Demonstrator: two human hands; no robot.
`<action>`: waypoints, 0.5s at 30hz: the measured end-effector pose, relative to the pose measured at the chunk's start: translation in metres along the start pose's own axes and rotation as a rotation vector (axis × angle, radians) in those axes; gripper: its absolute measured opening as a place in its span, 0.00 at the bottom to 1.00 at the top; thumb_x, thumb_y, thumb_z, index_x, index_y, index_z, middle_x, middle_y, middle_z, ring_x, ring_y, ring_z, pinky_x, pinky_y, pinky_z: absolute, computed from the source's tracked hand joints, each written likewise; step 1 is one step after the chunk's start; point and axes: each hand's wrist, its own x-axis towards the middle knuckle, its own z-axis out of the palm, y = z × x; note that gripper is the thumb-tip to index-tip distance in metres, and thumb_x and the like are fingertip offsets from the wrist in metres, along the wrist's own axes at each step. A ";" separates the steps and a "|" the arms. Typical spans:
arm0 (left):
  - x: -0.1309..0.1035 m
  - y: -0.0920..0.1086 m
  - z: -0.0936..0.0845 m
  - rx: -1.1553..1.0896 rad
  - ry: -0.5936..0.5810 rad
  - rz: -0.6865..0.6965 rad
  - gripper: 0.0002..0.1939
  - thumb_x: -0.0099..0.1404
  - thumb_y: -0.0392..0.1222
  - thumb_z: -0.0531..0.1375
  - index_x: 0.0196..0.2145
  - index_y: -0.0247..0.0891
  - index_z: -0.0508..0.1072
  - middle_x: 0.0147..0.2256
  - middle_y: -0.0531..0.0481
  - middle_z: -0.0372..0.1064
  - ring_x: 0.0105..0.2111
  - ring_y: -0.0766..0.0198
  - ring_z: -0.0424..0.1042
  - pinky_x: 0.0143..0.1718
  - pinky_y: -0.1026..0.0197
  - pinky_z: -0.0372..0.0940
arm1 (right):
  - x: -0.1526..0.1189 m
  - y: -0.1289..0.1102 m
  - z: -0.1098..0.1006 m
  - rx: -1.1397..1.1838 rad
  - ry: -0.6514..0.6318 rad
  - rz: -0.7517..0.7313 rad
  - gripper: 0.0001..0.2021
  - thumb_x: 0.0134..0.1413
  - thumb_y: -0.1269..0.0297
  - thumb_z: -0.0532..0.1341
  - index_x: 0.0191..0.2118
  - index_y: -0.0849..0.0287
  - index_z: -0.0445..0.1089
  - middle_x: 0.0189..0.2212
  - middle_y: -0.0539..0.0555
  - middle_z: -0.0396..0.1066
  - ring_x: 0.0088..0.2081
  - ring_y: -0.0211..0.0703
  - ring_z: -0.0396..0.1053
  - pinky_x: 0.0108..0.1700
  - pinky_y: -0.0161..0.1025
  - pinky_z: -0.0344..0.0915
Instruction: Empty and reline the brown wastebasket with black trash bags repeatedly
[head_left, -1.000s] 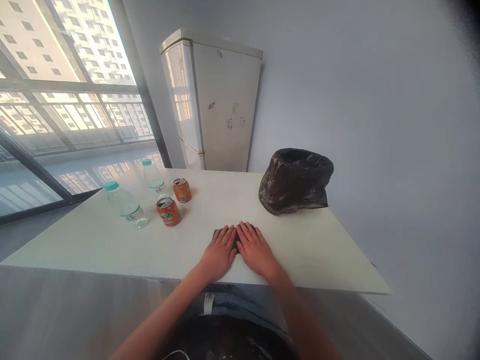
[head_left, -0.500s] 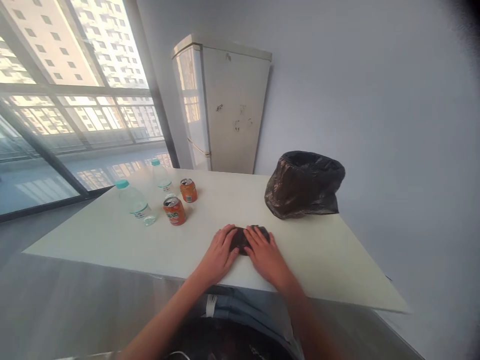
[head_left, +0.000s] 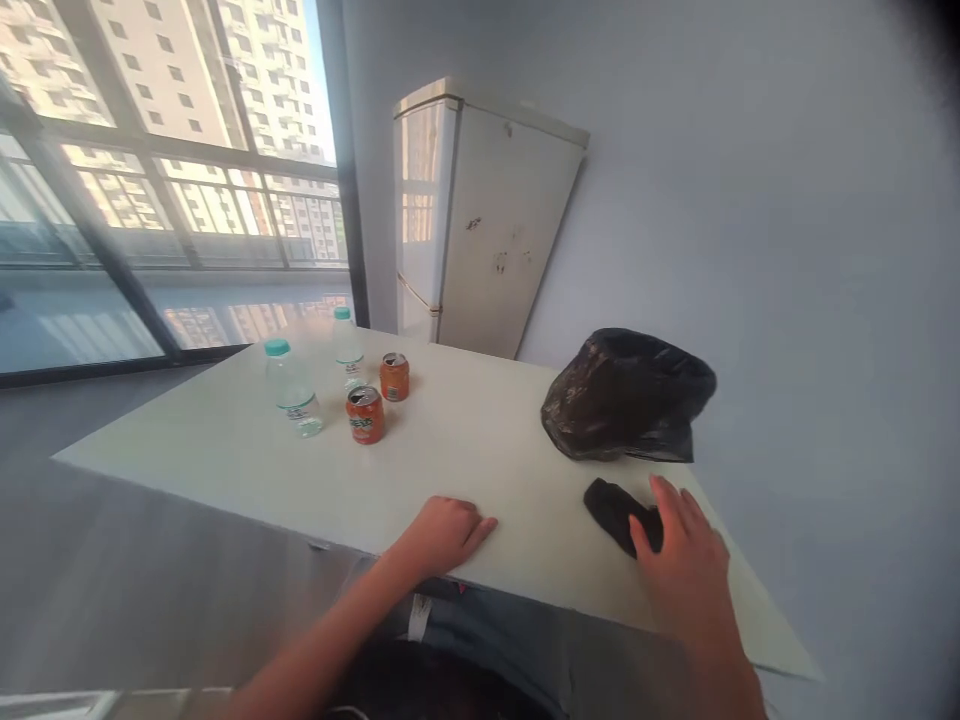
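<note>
A small black soft bundle [head_left: 616, 512] lies on the white table, right of centre; whether it is cloth or folded plastic I cannot tell. Around its right end is my right hand [head_left: 686, 555], thumb and fingers apart, the thumb at the bundle's near side and the index fingertip beyond its far edge. The palm hides that end. My left hand [head_left: 442, 535] rests at the table's near edge with its fingers curled in, no object visible in it. Behind the bundle stands an upright black plastic bag [head_left: 626, 395], bulging, its top folded over.
Two orange drink cans [head_left: 365, 416] stand left on the table [head_left: 480, 440], beside two clear bottles with teal caps [head_left: 291, 390]. A white fridge [head_left: 502, 220] is behind the table. Large windows [head_left: 187, 200] are at left, a wall at right.
The black bundle, earlier flat under both hands at the near middle, has moved right with my right hand. My left hand stayed near the middle and its fingers curled. The view shifted slightly.
</note>
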 end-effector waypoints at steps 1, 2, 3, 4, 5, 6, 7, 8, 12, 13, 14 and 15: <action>0.000 0.000 0.001 0.005 -0.004 -0.005 0.35 0.82 0.54 0.39 0.28 0.37 0.75 0.29 0.43 0.74 0.29 0.58 0.75 0.33 0.56 0.58 | 0.014 -0.015 -0.012 0.035 0.097 -0.037 0.28 0.70 0.52 0.52 0.69 0.58 0.63 0.61 0.67 0.71 0.63 0.66 0.67 0.61 0.67 0.66; 0.001 -0.001 0.002 0.004 -0.007 -0.006 0.35 0.82 0.54 0.38 0.29 0.37 0.75 0.29 0.43 0.75 0.30 0.57 0.75 0.33 0.56 0.58 | 0.030 -0.029 -0.024 0.052 0.176 -0.053 0.25 0.70 0.54 0.54 0.66 0.59 0.65 0.56 0.66 0.75 0.58 0.64 0.71 0.59 0.63 0.68; 0.001 -0.001 0.002 0.002 -0.010 -0.006 0.36 0.82 0.55 0.38 0.29 0.37 0.76 0.30 0.42 0.76 0.30 0.57 0.76 0.33 0.56 0.58 | 0.048 -0.041 -0.034 0.055 0.259 -0.071 0.23 0.69 0.56 0.54 0.63 0.60 0.68 0.51 0.65 0.77 0.54 0.63 0.72 0.57 0.61 0.69; 0.002 -0.002 0.002 -0.001 -0.014 -0.005 0.36 0.82 0.55 0.37 0.30 0.37 0.77 0.31 0.42 0.76 0.31 0.57 0.77 0.33 0.56 0.58 | 0.067 -0.050 -0.043 0.065 0.308 -0.102 0.21 0.70 0.57 0.54 0.61 0.59 0.70 0.50 0.65 0.77 0.54 0.62 0.71 0.57 0.58 0.69; 0.002 -0.002 0.002 -0.003 -0.019 -0.006 0.36 0.82 0.55 0.37 0.30 0.37 0.77 0.31 0.42 0.77 0.31 0.56 0.77 0.33 0.56 0.59 | 0.087 -0.057 -0.050 0.071 0.337 -0.145 0.20 0.70 0.57 0.55 0.60 0.59 0.70 0.51 0.65 0.77 0.54 0.61 0.71 0.57 0.57 0.68; 0.002 -0.002 0.002 -0.004 -0.026 -0.007 0.37 0.82 0.55 0.37 0.30 0.37 0.77 0.31 0.42 0.77 0.32 0.56 0.77 0.34 0.56 0.59 | 0.108 -0.061 -0.055 0.072 0.345 -0.186 0.21 0.70 0.56 0.55 0.61 0.59 0.69 0.54 0.65 0.75 0.56 0.60 0.70 0.59 0.56 0.67; 0.002 -0.002 0.002 -0.005 -0.032 -0.008 0.37 0.82 0.55 0.37 0.31 0.37 0.78 0.31 0.41 0.77 0.32 0.56 0.77 0.34 0.56 0.60 | 0.129 -0.064 -0.057 0.062 0.342 -0.206 0.23 0.69 0.55 0.56 0.63 0.60 0.67 0.58 0.67 0.73 0.59 0.60 0.68 0.61 0.57 0.65; 0.002 -0.001 0.001 -0.009 -0.034 -0.007 0.37 0.82 0.55 0.37 0.31 0.37 0.78 0.31 0.41 0.77 0.31 0.56 0.77 0.34 0.56 0.61 | 0.149 -0.064 -0.057 0.032 0.313 -0.215 0.26 0.68 0.53 0.57 0.64 0.63 0.66 0.60 0.69 0.71 0.60 0.62 0.67 0.62 0.58 0.63; 0.000 0.002 -0.001 -0.040 0.000 0.016 0.35 0.81 0.54 0.39 0.29 0.37 0.77 0.31 0.41 0.77 0.30 0.58 0.76 0.34 0.57 0.62 | 0.215 -0.061 -0.043 -0.141 0.019 -0.112 0.23 0.63 0.52 0.61 0.52 0.67 0.76 0.44 0.70 0.79 0.48 0.64 0.73 0.58 0.64 0.61; -0.001 0.004 -0.001 -0.047 0.019 0.025 0.34 0.81 0.54 0.40 0.29 0.37 0.77 0.30 0.41 0.76 0.29 0.58 0.76 0.33 0.57 0.62 | 0.225 -0.062 -0.037 -0.147 -0.017 -0.069 0.22 0.62 0.52 0.62 0.49 0.66 0.78 0.39 0.68 0.79 0.45 0.63 0.74 0.55 0.62 0.63; -0.003 0.005 0.000 -0.053 0.044 0.038 0.33 0.81 0.53 0.41 0.29 0.38 0.76 0.30 0.42 0.76 0.28 0.58 0.75 0.32 0.57 0.62 | 0.230 -0.066 -0.032 -0.135 -0.016 -0.037 0.21 0.61 0.52 0.62 0.47 0.66 0.79 0.36 0.67 0.79 0.43 0.62 0.74 0.52 0.60 0.63; -0.006 0.006 0.001 -0.061 0.079 0.051 0.31 0.81 0.53 0.42 0.29 0.39 0.75 0.29 0.43 0.75 0.28 0.59 0.74 0.32 0.57 0.62 | 0.232 -0.072 -0.028 -0.111 0.011 -0.021 0.21 0.61 0.52 0.62 0.47 0.65 0.80 0.34 0.66 0.79 0.41 0.61 0.74 0.51 0.58 0.63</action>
